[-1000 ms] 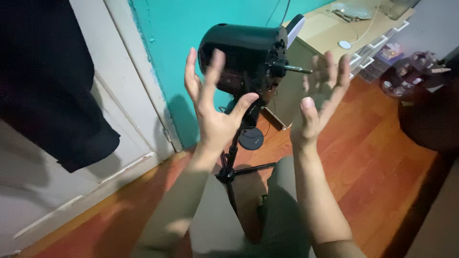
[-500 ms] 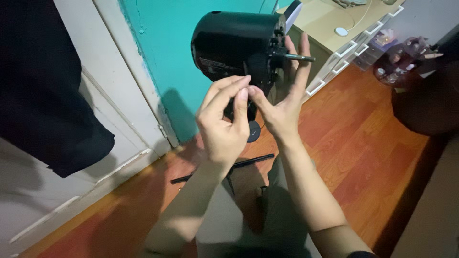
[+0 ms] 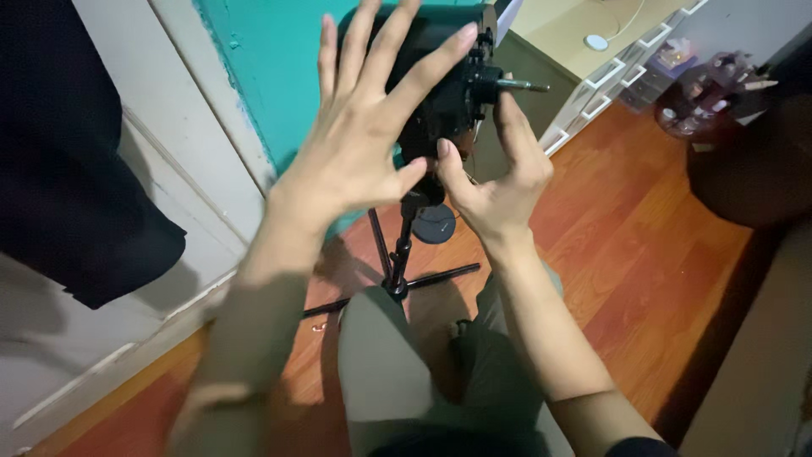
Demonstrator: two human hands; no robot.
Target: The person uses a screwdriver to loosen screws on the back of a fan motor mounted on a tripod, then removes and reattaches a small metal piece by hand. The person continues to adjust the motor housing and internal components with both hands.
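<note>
Left hand (image 3: 355,144) raised, fingers splayed; right hand (image 3: 499,182) loosely curled, thumb up.

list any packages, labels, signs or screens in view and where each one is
No labels, signs or screens show.
Small box: pale, in the white shelf unit at top right, too blurred to tell more.
Clear tub: on the wood floor at right, filled with small bottles.

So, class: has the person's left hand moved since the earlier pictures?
Yes. The left hand has opened from a pinch and risen, its spread fingers now across the black light head on the tripod stand.
</note>
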